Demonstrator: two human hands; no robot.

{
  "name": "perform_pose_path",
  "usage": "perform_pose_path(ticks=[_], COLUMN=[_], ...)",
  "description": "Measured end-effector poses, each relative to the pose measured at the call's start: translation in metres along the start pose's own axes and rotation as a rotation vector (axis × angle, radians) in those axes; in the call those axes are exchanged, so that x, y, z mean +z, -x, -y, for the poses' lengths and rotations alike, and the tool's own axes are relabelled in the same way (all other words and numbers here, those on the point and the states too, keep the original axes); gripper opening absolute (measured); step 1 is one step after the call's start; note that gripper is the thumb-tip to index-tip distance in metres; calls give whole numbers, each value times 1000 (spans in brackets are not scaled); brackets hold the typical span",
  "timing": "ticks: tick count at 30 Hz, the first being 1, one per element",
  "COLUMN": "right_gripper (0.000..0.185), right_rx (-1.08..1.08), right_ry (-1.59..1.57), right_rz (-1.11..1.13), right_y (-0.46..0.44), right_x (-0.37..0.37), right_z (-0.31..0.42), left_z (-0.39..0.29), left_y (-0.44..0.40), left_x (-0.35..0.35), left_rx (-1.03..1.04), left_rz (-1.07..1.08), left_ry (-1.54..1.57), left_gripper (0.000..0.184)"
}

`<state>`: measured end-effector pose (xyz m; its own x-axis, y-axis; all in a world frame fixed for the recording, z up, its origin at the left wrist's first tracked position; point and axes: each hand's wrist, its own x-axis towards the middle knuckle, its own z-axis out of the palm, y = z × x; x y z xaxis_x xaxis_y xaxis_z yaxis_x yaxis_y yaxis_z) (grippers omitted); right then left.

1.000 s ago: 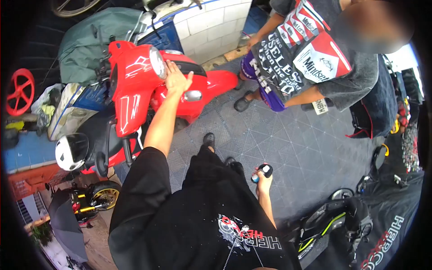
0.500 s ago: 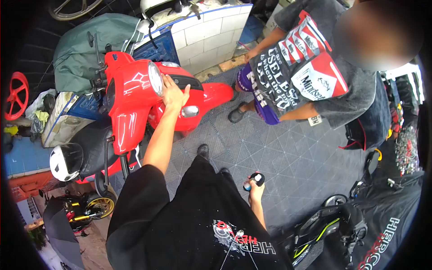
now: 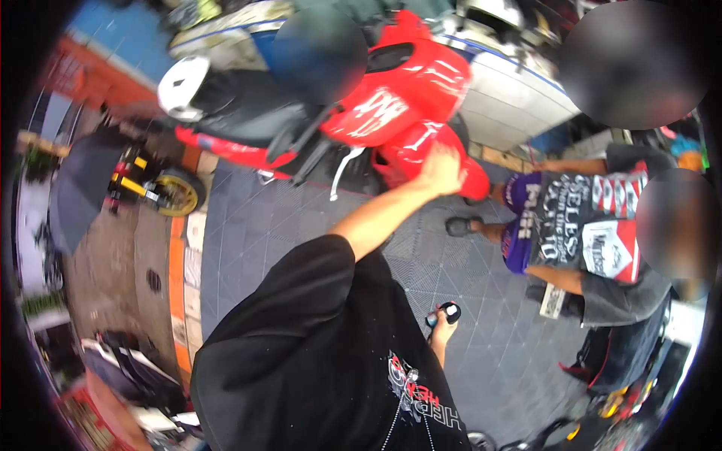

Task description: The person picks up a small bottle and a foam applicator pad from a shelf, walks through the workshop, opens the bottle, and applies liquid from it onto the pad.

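My left hand (image 3: 442, 170) rests on the red front of a motor scooter (image 3: 447, 75), over the part near its front fender. Motion blurs the fingers, but the hand looks laid flat with nothing in it. Down at my right side, my right hand (image 3: 445, 331) is closed around a small bottle with a round black top (image 3: 450, 311). The bottle's lower part is bluish and mostly covered by the fingers. The scooter's black seat (image 3: 244, 98) extends toward the left, with a white helmet (image 3: 183, 86) at its end.
Another person (image 3: 587, 218) in a grey printed shirt stands at the right, close to the scooter's front. Behind the scooter runs a white tiled counter (image 3: 504, 105). A motorcycle with a gold wheel (image 3: 179, 192) and a dark umbrella (image 3: 79, 192) are at the left, past the orange floor edge (image 3: 177, 270).
My view has swung left, so the scooter appears farther right and higher. My left hand has moved from beside the headlight down toward the front fender. My right hand still holds the bottle.
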<state>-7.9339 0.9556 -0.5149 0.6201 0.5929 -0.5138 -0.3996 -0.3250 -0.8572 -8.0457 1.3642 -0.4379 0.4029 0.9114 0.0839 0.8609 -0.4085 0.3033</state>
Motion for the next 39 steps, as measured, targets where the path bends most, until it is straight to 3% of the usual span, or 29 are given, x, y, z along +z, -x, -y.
perform_pose_path(ticks=[1, 2, 3, 4, 6, 8, 9, 10, 11, 12, 13, 14, 15, 16, 18, 24, 26, 27, 28, 29, 30, 32, 34, 35, 37, 39], right_gripper=[47, 47, 46, 45, 45, 38, 33, 33, 32, 30, 29, 31, 34, 36, 43, 45, 46, 50, 54, 53, 53, 52, 49, 48, 46, 41], right_rx=[-57, -59, -173, -289, -284, -199, -115, -104, -8, 78, 27, -40, -38, -12, -285, -121, -83, -162, -149, -162, -171, -149, -149, -165, -183, -176], right_ry=[89, 107, 247, 383, 379, 442, 466, 476, 576, 658, 678, 653, 766, 872, 1007, 745, 723, 756, 803, 807, 807, 701, 613, 536, 464, 384], right_rz=[67, 106, 216, 321, 384, 415, 419, 418, 428, 418, 395, 403, 380, 348, 341, 106, 162, 120, 121, 104, 96, 64, 3, -38, -75, -160], right_y=[-7, -15, -24, -30, -37, -28, -10, 4, 9, 12, 24, 29, 37, 43, 51, 86, 104, 122, 132, 140, 153, 178, 194, 204, 215, 217], right_x=[-7, -14, -25, -35, -49, -64, -64, -74, -83, -90, -91, -97, -96, -98, -99, -59, -42, -31, -24, -22, -14, -6, -8, -7, -14, -20], right_z=[-8, -15, -26, -37, -60, -78, -71, -74, -81, -86, -86, -91, -86, -80, -80, -70, -80, -75, -79, -82, -86, -98, -119, -127, -143, -155], left_z=[3, 11, 13, 23, 66, 116, 161, 182, 203, 187, 198, 208, 185, 191, 219, 269, 287, 286, 251, 210, 183, 98, 69, 55, 33, 47], left_y=[33, 74, 124, 168, 281, 405, 479, 560, 642, 677, 732, 784, 798, 805, 786, 592, 506, 451, 386, 336, 293, 245, 217, 210, 202, 186], left_x=[-7, 18, 12, 19, 31, 53, 81, 73, 85, 16, 4, -6, -26, -26, -3, 84, 118, 134, 109, 73, 46, -79, -116, -140, -180, -186], left_rx=[139, 254, 297, 292, 117, -577, -659, -1157, -1418, -1673, -1753, -1611, -1725, -1692, -1529, -744, -358, -191, -274, -108, 163, 521, 867, 945, 872, 600], left_rz=[9, -175, -255, -223, -43, 147, 361, 292, 202, 209, 274, 414, 110, 57, 155, 529, 460, 349, 450, 484, 559, 680, 569, 460, 166, -188], left_ry=[173, 370, 521, 680, 538, 497, 137, 323, 77, 177, 215, 331, 276, 258, 293, 291, 334, 522, 928, 1048, 1007, 568, 371, 309, 361, 641], left_gripper=[44, 22, 14, 18, 15, 14, 26, 40, 47, 51, 48, 49, 50, 48, 45, 34, 31, 29, 26, 27, 30, 31, 32, 31, 27, 22])
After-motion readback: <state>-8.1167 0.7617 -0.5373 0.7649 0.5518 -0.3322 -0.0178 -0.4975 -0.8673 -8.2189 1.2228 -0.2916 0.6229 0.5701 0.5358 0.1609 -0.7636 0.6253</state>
